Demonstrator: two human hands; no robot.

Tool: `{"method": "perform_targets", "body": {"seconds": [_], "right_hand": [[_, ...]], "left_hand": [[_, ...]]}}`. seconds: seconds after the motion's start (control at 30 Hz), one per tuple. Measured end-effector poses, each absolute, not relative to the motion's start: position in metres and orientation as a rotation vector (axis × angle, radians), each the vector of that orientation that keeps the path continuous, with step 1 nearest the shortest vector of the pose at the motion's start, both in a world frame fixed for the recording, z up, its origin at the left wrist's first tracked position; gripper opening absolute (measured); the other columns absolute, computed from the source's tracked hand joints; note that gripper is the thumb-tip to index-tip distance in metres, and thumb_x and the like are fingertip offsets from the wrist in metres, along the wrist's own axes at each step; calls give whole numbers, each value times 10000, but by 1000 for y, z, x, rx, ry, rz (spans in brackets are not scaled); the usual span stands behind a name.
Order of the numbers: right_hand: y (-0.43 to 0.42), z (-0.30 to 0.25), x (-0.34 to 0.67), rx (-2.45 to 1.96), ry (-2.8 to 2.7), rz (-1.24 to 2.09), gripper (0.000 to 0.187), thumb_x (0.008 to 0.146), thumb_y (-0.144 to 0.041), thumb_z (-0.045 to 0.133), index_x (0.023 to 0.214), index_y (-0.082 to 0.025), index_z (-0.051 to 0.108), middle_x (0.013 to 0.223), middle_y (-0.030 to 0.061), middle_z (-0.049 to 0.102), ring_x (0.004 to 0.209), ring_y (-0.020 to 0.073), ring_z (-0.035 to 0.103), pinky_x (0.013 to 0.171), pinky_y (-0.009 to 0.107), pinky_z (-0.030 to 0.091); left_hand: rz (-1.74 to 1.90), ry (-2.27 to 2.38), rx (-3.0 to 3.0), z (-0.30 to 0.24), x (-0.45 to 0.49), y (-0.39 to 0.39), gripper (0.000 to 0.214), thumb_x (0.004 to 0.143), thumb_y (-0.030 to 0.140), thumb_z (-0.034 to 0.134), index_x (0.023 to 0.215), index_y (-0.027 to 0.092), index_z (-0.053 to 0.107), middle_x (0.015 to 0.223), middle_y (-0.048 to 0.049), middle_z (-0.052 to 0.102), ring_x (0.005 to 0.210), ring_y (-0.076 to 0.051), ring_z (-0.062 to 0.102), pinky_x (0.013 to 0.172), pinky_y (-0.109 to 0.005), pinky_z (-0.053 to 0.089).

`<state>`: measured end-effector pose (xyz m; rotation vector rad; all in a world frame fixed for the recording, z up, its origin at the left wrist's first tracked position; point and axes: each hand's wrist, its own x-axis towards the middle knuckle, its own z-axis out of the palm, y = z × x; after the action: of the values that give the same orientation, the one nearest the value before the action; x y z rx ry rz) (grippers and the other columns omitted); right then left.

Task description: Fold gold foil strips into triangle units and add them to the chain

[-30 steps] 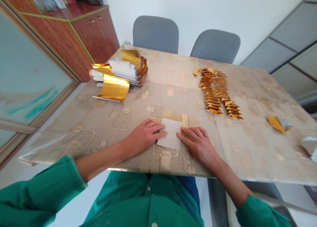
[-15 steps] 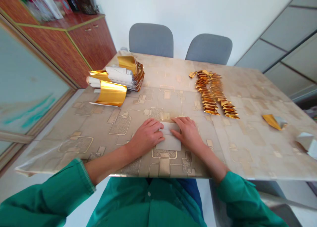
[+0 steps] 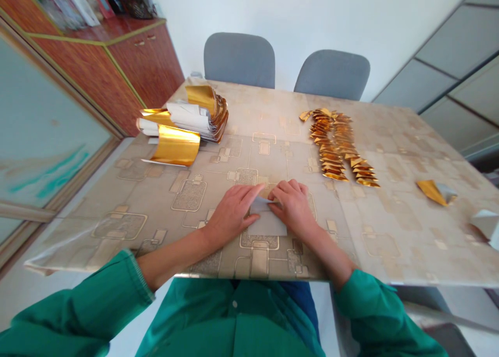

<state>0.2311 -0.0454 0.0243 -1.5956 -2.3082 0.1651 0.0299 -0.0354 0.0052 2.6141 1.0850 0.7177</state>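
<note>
A small sheet of paper (image 3: 267,222), white side up, lies near the front edge of the patterned table (image 3: 163,190). My left hand (image 3: 232,211) rests on its left part with fingers pressed down. My right hand (image 3: 293,205) covers its upper right part, fingers curled and pinching the far edge, which is lifted and folded towards me. Both hands meet over the sheet's top.
A pile of gold foil sheets (image 3: 186,123) sits at the table's far left. Two rows of folded gold pieces (image 3: 338,146) lie right of centre. One folded gold piece (image 3: 434,192) and a white one (image 3: 485,224) are at the far right. Two grey chairs (image 3: 237,58) stand behind.
My right hand moved left onto the sheet, and both hands slid up to its far edge, which now lifts and folds towards me.
</note>
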Motion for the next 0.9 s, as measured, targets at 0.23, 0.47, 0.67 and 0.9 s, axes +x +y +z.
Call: {"method": "perform_targets", "body": {"seconds": [0.23, 0.47, 0.67, 0.9], "right_hand": [[-64, 22, 234, -1459, -2432, -70, 147, 953, -244, 581, 827, -229, 655, 815, 34, 671, 877, 216, 496, 832, 382, 283], [-95, 20, 228, -1536, -2437, -112, 179, 956, -217, 536, 1084, -212, 661, 1124, 84, 697, 995, 253, 523, 925, 436, 300], [-115, 4, 228, -1623, -2358, -138, 378, 952, -310, 549, 1288, -141, 590, 1346, 127, 614, 1099, 302, 518, 973, 489, 309], [-83, 7, 248, -1508, -2429, -101, 352, 964, -226, 488, 1294, -179, 600, 1395, 92, 587, 1239, 304, 466, 1080, 515, 258]], "left_hand": [[595, 931, 2714, 7, 33, -34, 192, 931, 187, 589, 1118, 178, 630, 1054, -59, 656, 992, -219, 586, 875, -367, 490], [566, 955, 2941, 4, 32, -37, 128, 974, 202, 547, 990, 171, 670, 937, -51, 647, 918, -215, 569, 844, -361, 455], [599, 818, 3058, 3, 25, -37, 153, 988, 179, 514, 1016, 153, 662, 1041, -68, 677, 1031, -220, 591, 1020, -429, 414], [575, 555, 3043, -6, 19, -32, 319, 970, 301, 566, 1249, 146, 588, 1276, -109, 642, 1215, -247, 557, 1098, -453, 380]]}}
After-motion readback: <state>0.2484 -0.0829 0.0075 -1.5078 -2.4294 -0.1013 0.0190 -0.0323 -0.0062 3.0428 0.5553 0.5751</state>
